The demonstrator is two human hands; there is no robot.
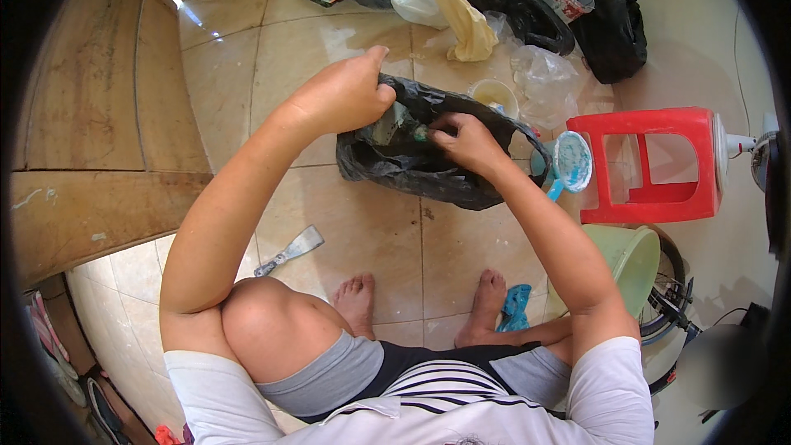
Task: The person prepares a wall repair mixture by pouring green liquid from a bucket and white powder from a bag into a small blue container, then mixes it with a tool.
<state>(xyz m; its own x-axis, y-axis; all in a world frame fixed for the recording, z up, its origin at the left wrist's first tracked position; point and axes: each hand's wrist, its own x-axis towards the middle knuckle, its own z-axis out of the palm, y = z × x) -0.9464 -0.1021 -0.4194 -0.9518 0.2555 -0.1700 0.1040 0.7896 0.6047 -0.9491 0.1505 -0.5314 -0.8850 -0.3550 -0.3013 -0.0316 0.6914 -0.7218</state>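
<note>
Home: tiled floor [346, 222], red plastic stool [651, 165], green bucket [630, 259].

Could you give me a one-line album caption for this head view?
Left hand holds a black bag open on the tiled floor while the right hand reaches inside.

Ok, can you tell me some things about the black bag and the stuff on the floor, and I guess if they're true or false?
1. The left hand grips the rim of the black bag. True.
2. The right hand rests on the red stool. False: its fingers are in the bag's mouth.
3. A scraper lies on the tiles by the left knee. True.
4. The stool is blue. False: it is red.
5. A pale green bucket sits below the stool. True.
</note>
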